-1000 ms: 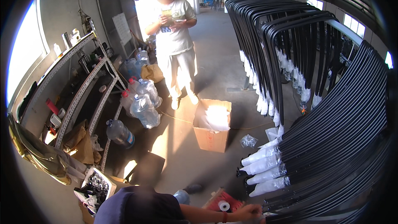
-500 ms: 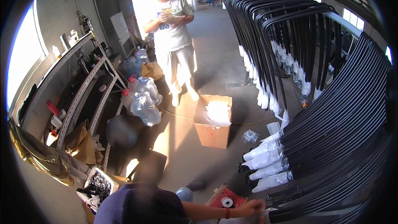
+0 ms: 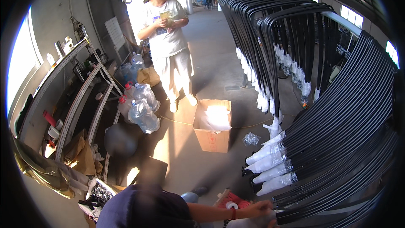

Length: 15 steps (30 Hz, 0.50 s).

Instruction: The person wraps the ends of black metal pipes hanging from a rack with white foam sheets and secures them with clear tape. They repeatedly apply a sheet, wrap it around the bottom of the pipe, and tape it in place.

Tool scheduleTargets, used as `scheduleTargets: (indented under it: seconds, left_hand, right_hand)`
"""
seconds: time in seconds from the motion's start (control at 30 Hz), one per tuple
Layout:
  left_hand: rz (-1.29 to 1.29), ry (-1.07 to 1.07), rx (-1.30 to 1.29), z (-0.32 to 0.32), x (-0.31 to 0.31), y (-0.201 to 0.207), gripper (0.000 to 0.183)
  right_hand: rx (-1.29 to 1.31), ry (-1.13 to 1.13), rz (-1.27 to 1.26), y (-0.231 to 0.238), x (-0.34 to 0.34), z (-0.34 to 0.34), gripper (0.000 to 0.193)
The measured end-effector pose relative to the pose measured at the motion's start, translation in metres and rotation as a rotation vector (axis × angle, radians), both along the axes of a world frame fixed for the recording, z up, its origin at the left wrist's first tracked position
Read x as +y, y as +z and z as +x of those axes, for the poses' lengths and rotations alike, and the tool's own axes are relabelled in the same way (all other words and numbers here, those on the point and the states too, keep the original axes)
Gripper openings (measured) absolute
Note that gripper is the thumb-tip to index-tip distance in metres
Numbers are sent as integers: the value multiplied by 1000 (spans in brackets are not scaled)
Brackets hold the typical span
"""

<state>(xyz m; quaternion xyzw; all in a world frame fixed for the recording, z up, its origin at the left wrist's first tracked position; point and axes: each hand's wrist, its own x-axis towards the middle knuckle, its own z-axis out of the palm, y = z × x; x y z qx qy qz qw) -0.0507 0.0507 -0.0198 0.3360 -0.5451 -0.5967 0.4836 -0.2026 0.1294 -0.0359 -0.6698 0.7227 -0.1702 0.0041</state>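
Since own hands lie out of view, grip can't be told. Co-worker's navy back (image 3: 139,209) blocks lower foreground, bare hand (image 3: 258,208) by white wrapping (image 3: 257,221) near black tubes (image 3: 333,135); red box (image 3: 222,201) close, open carton (image 3: 213,140) beyond.

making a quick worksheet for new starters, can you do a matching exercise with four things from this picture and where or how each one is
Things:
1. cardboard box
2. black tubes
3. plastic jugs
4. white roll

Places and states:
A. see-through, bunched together in the left half
B. small, near the bottom edge of the picture
C. open at the top, with white material inside
D. in long rows on the right, some ends wrapped in white

Right pairs: 1-C, 2-D, 3-A, 4-B
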Motion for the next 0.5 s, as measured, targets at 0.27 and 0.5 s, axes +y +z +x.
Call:
scheduleTargets:
  seconds: [0.27, 0.5]
  left_hand:
    - [286, -305, -187, -3, -11, -31, 42]
    - [241, -66, -401, -9, -3, 2, 32]
  right_hand:
    - [-792, -183, 205, 60, -16, 28, 27]
    - [-1016, -139, 222, 67, -23, 28, 28]
